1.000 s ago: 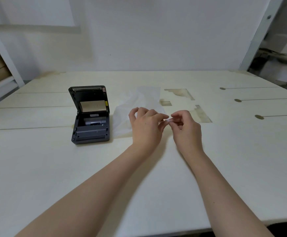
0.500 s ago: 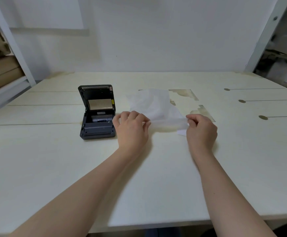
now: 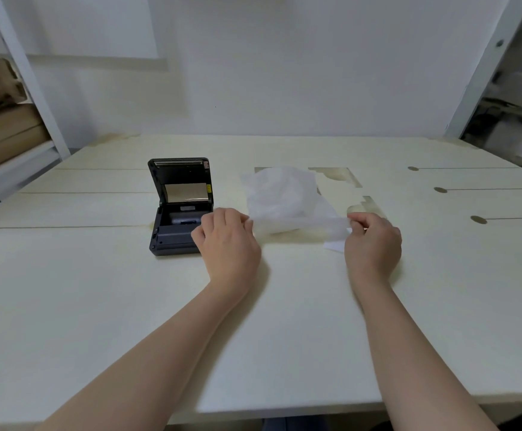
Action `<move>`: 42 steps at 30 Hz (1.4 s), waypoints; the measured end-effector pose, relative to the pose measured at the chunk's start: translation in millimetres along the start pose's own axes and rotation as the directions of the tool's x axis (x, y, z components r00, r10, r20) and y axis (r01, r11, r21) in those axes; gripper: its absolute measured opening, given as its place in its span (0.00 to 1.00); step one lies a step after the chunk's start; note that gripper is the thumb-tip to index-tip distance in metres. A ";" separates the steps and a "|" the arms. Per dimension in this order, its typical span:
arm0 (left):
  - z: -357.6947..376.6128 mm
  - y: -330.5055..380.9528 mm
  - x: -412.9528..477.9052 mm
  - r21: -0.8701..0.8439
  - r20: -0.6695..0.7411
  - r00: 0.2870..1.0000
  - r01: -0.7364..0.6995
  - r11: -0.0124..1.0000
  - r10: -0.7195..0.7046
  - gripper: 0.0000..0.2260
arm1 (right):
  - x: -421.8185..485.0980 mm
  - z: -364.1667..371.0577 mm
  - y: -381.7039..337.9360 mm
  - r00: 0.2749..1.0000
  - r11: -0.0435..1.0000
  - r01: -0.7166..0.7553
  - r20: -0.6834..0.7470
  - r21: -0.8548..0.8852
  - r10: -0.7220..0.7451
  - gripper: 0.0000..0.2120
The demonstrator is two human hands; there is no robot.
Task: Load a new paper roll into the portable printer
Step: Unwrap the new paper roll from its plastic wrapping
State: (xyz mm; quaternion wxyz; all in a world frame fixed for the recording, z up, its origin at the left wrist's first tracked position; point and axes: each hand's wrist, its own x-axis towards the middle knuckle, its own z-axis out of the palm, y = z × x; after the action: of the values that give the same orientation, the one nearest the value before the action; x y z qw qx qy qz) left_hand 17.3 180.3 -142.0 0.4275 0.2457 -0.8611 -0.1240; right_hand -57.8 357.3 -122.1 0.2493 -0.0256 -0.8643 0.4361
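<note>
Across the whole near and middle scene spreads a pale table (image 3: 97,306), with stained patches at its far right. On it, left of centre, sits the dark portable printer (image 3: 180,209), lid raised upright, paper bay open. Just right of the printer lies a crumpled translucent wrapper (image 3: 279,194). Stretched between both hands runs a white paper strip (image 3: 300,223), blurred. The left hand (image 3: 227,244), just right of the printer's near corner, curls its fingers closed around the strip's left end; the roll itself is hidden inside that grip. The right hand (image 3: 373,244) pinches the strip's right end between thumb and fingertips.
</note>
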 end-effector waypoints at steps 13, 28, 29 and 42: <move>-0.7 32.9 32.1 -0.217 0.290 0.947 0.204 0.955 -0.137 0.21 | -1.6 7.2 -12.6 0.992 0.994 0.107 0.063 0.004 -0.107 0.21; 12.7 53.6 69.0 -0.653 0.381 0.885 0.462 0.600 -0.266 0.17 | 9.7 13.1 -10.4 0.947 0.994 0.095 0.314 -0.062 -0.071 0.25; 12.0 54.1 71.0 -0.671 0.362 0.887 0.462 0.581 -0.287 0.17 | 9.3 12.7 -11.3 0.947 0.994 0.098 0.311 -0.043 -0.080 0.24; -2.1 40.3 42.1 -0.521 0.554 0.791 0.088 0.849 0.258 0.09 | 5.4 5.4 -15.0 0.977 0.991 0.035 0.205 0.125 -0.060 0.11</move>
State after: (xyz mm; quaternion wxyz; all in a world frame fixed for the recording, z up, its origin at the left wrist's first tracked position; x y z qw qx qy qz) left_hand -15.4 192.3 -95.2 0.1847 0.0271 -0.8955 -0.4041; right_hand -62.5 345.4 -111.1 0.1687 0.0561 -0.8580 0.4818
